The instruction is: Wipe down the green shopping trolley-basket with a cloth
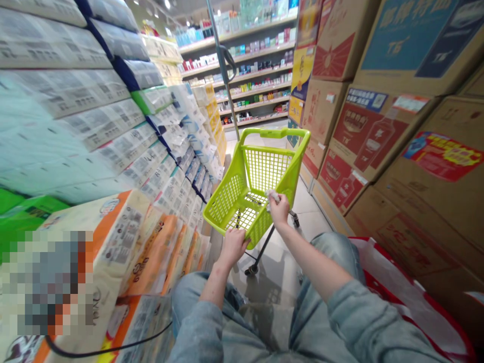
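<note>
A lime-green plastic shopping cart (264, 169) with a grid basket stands on the floor in front of my knees. My left hand (235, 243) is closed over the near rim of the basket, at its left corner. A crumpled whitish cloth or tissue (271, 197) is bunched in my right hand (280, 208), which presses it against the basket's right rim. The inside of the basket holds nothing that I can see. Dark metal legs and casters (251, 269) show below it.
Stacked tissue packs (98, 96) rise on the left. Cardboard cartons (381, 131) are piled on the right, with a red-and-white bag (401, 282) beside my leg. Behind the cart are a grey pole (227, 85) and stocked shelves (257, 70). A black cable (109, 349) runs at lower left.
</note>
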The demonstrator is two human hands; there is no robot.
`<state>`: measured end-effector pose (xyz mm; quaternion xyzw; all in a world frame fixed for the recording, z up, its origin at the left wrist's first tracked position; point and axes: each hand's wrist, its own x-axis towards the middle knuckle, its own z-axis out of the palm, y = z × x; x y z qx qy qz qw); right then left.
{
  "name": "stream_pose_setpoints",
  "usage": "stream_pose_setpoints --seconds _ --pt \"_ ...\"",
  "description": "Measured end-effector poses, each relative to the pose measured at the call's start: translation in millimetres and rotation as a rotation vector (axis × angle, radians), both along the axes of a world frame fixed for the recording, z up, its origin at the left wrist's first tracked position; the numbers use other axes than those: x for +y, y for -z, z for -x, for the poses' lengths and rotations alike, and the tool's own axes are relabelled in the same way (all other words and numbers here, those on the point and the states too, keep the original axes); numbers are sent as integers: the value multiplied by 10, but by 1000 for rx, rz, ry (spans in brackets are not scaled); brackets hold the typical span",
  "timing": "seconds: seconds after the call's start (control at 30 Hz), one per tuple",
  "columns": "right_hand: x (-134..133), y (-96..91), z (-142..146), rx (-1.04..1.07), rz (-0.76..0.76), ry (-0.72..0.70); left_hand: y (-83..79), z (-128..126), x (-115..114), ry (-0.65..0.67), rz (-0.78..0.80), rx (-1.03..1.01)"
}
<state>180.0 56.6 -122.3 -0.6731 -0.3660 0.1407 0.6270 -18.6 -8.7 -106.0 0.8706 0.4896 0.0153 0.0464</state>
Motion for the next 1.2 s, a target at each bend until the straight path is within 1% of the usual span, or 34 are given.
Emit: stream_pose_setpoints --seconds 0.07,0.13,0.2,0.23,0.27,0.33,0.5,0.57,0.6,0.63,0.7,0.73,0.77,0.87,0.93,0.97,1.0,1.07,1.13,1.2 --pt "256 -89 -277 -19 -3 19 3 -5 -3 0 4 -1" --pt "420 -141 -458 -75 -3 34 10 -15 -2 -2 3 -1" --pt "453 -137 -495 -126 -19 35 15 -30 0 -4 1 2" --pt "416 -115 -458 -143 -29 29 17 -39 1 -6 -1 3" --pt "345 -83 -387 -151 -38 16 18 -48 2 -8 -3 6" --pt "120 -2 -170 -144 -51 -32 21 -61 4 -14 -9 10" --pt "-579 192 462 -38 -117 -260 27 -67 13 -20 -19 25" --pt "-751 269 601 18 -136 -338 25 -65 12 -31 -13 33" --pt "-791 309 623 55 -135 -360 23 -65 10 -36 -9 36" --pt "-796 347 611 97 -126 -361 21 -65 6 -39 -5 36" --pt "-703 412 483 180 -97 -274 14 -65 -4 -36 -1 28" --pt "-610 434 374 214 -83 -203 11 -63 -11 -33 -3 22" --pt "-494 448 244 235 -72 -99 9 -61 -18 -29 -5 15" --pt "-92 461 -160 224 -62 58 5 -53 -31 -18 -9 -1" --pt "116 473 -330 176 -54 45 7 -52 -31 -17 -11 1" --pt "174 489 -360 153 -52 27 11 -54 -27 -20 -12 3" --pt "195 514 -352 133 -51 1 15 -59 -22 -23 -13 6" --pt "120 593 -227 103 -53 -50 26 -73 -8 -28 -14 9" --pt "-79 695 -7 84 -57 -114 37 -86 6 -28 -18 9" --pt "-336 794 237 77 -65 -183 48 -92 16 -25 -27 9"
